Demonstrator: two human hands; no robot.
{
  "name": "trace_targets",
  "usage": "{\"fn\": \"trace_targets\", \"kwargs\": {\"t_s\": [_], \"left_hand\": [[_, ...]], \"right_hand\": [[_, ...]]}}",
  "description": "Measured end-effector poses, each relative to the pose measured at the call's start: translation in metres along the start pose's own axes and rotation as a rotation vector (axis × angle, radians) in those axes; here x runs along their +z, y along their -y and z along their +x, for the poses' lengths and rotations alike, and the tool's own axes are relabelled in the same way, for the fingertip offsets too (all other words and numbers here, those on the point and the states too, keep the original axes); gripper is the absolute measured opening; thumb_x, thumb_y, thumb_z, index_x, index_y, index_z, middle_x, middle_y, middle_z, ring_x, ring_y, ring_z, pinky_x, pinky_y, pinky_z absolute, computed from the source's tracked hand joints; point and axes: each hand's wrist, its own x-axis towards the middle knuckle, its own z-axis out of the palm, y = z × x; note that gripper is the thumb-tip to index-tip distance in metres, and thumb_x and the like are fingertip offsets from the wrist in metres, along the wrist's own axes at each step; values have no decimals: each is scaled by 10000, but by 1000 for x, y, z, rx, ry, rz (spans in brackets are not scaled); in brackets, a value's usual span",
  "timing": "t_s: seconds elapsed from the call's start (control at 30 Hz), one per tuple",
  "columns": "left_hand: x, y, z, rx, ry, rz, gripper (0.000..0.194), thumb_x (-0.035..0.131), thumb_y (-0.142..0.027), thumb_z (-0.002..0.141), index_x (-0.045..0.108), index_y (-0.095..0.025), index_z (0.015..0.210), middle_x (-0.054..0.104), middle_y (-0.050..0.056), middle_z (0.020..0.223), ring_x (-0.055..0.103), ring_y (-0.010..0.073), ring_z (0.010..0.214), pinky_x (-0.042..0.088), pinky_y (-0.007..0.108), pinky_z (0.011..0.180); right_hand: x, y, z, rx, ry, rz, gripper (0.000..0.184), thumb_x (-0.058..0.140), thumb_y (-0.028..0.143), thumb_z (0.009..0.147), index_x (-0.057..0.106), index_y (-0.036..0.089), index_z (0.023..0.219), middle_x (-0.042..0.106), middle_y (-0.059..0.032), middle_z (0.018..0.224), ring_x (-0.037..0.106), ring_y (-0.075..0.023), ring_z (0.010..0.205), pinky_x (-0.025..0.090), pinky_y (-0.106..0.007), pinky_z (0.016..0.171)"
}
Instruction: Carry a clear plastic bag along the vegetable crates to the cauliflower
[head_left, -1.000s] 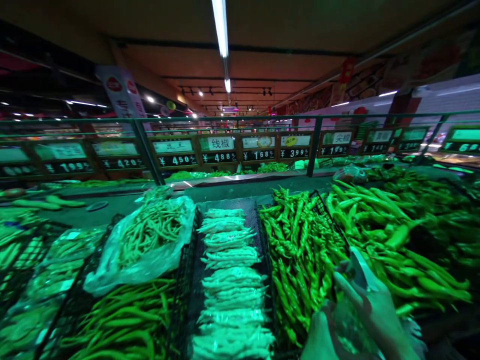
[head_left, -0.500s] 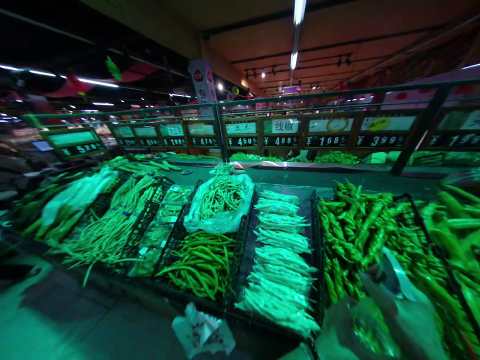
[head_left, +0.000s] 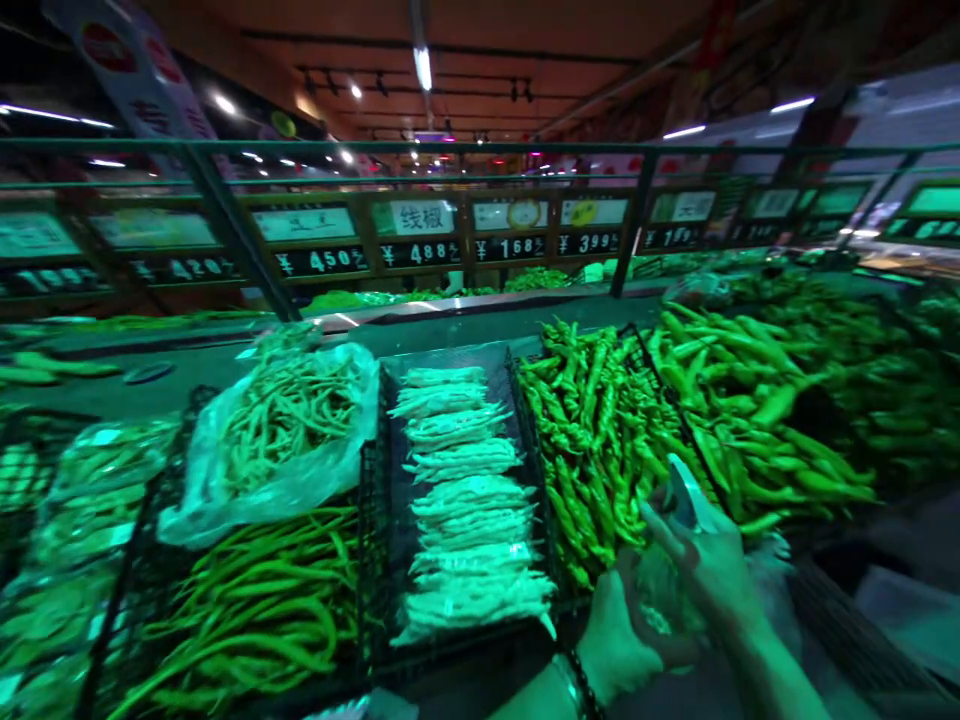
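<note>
Both my hands are low at the right, over the front of a crate of green peppers [head_left: 592, 430]. A clear plastic bag [head_left: 664, 595] hangs between them; its contents are hard to make out. My left hand [head_left: 619, 635], with a dark beaded bracelet at the wrist, curls its fingers and thumb around the bag's left side. My right hand [head_left: 709, 565] is closed on a pale, smooth, flat piece [head_left: 686, 490] that sticks up past the fingers, and it also touches the bag. What this piece is cannot be made out.
Left of the peppers lie packed pale bean pods [head_left: 472, 500], then long green beans [head_left: 262, 600] below an opened bag of thin beans [head_left: 292, 420]. Larger peppers [head_left: 757, 400] are heaped at the right. A rail with price signs [head_left: 420, 230] runs behind.
My view has swung right, so the crates shift left. My hands, cut off at the lower edge before, now show with both forearms. The bag and pale piece stay with them.
</note>
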Motion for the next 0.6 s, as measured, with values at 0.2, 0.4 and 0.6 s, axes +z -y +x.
{"fn": "trace_targets", "kwargs": {"t_s": [0.2,0.4,0.6], "left_hand": [[20,24,11,-22,162,-97,821,1078,-114,535,710,-190,1264,872,90,1263,828,301,1178,639,351,999],[52,32,21,-49,120,-75,820,1075,-196,573,631,-193,1263,818,166,1413,768,375,1359,619,488,1181],[82,79,33,-39,-70,38,973,1107,-260,506,623,-202,1347,834,161,1373,805,388,1286,659,452,1129]], "right_hand": [[-31,-10,1,26,-20,-8,806,821,600,894,610,204,1564,816,-115,1228,808,-305,985,666,-410,889],[-60,-27,12,1,19,-5,608,793,520,920,667,178,1407,815,-89,1073,784,-288,934,625,-407,879],[-87,-36,26,-75,224,48,220,735,377,917,688,204,1044,699,4,891,636,-181,737,515,-313,691]]}}
